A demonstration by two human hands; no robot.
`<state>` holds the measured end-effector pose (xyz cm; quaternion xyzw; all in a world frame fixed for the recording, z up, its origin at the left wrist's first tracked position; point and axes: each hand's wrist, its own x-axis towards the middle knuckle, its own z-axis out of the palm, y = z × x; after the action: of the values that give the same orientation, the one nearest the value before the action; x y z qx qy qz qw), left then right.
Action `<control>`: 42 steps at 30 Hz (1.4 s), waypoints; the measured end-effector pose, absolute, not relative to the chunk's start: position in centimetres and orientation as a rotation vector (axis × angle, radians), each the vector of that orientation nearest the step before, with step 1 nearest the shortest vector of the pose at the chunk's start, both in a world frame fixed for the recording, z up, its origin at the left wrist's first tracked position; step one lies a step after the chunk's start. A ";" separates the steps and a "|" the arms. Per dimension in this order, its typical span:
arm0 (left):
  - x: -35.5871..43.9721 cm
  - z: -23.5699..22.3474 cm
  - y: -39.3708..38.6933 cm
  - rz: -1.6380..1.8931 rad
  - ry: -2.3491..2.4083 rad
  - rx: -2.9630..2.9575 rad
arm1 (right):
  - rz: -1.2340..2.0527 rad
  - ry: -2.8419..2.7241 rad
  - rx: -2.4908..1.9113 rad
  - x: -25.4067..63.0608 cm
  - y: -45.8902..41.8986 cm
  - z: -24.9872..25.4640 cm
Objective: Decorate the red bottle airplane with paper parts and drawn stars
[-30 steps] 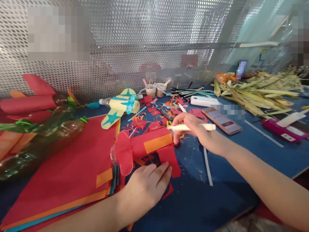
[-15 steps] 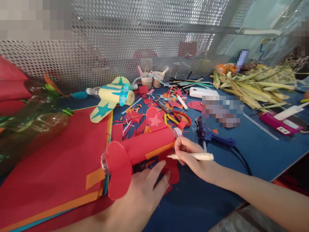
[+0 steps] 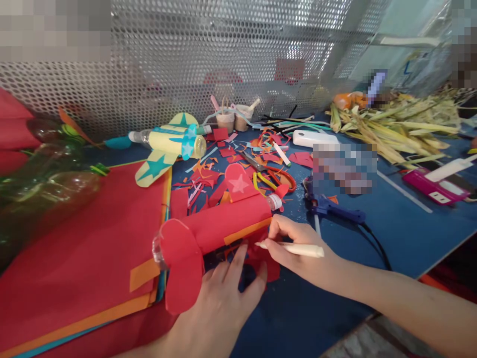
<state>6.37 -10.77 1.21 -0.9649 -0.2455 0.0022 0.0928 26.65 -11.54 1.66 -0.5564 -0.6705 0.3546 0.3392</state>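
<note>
My right hand (image 3: 294, 241) pinches a white marker pen (image 3: 303, 249), its tip over the red paper wing on the near side of a toy airplane. The toy airplane (image 3: 227, 223) is a plastic bottle wrapped in red paper, with a red propeller shape at its left end and an orange strip along its side. A pale star (image 3: 237, 184) marks its far wing. Under the body, my left hand (image 3: 227, 293) rests with fingers spread, the fingertips beside the near wing. Part of that wing is hidden by my hands.
A yellow airplane (image 3: 173, 141) with teal stars lies behind. Red and orange scraps surround scissors (image 3: 266, 171). A blue glue gun (image 3: 331, 209) lies on the right. Stacked coloured paper (image 3: 93, 238) and green plastic bottles (image 3: 48, 194) occupy the left. Dry husks (image 3: 402, 127) lie at the back right.
My left fingers have spread wider, the thumb shifting right along the near wing. The marker in my right hand has moved slightly, its back end lower and further left.
</note>
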 end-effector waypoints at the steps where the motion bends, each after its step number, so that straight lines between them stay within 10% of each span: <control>1: 6.3 1.2 -10.8 0.017 -0.724 -2.861 | 0.926 -1.745 -1.443 26.6 -11.5 1.6; 42: 6.5 1.2 -10.6 0.018 -0.724 -2.868 | 0.809 -1.893 -1.488 26.5 -12.2 2.1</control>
<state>6.51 -10.63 1.16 -0.9655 -0.2437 0.0061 0.0916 26.45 -12.16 2.10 -0.5595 -0.7118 0.3043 0.2961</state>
